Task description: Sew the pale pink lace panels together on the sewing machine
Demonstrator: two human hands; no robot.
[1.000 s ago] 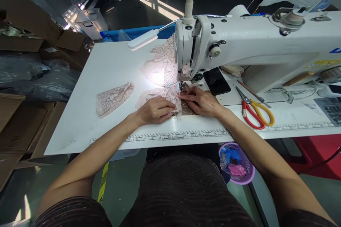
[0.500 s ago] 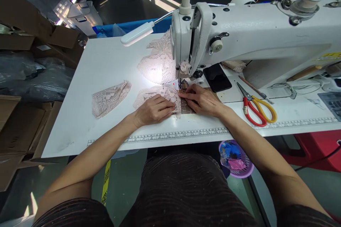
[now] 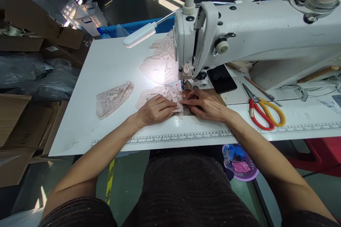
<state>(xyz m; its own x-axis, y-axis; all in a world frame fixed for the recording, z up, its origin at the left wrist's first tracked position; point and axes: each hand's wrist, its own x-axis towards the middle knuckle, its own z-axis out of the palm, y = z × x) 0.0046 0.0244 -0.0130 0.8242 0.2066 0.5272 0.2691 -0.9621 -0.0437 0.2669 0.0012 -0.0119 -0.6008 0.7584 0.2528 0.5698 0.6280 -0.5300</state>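
Observation:
My left hand [image 3: 157, 109] lies over a pale pink lace piece [image 3: 145, 95], its fingers together and bent onto the fabric; the thumb is mostly hidden. At the right edge of that lace, my right hand [image 3: 204, 104] pinches with index finger and thumb, the other fingers curled. Just beyond the fingertips is the presser foot of a white sewing machine [image 3: 239, 32]. Under the lit needle area, more lace [image 3: 157, 67] runs back behind the machine head. A separate folded lace piece [image 3: 114, 99] rests on the table to the left.
Red-and-yellow-handled scissors [image 3: 262, 110] and a black phone [image 3: 221, 78] lie to the right. A printed ruler strip [image 3: 170, 137] follows the front edge of the white table [image 3: 77, 113]. A lamp [image 3: 140, 34] hangs over it. Below is a purple basket [image 3: 250, 175]; cardboard boxes [image 3: 26, 124] stand left.
My right hand has drawn slightly back from the presser foot, its fingertips now lower along the lace edge. My left hand stays on the lace. The whole view has shifted slightly.

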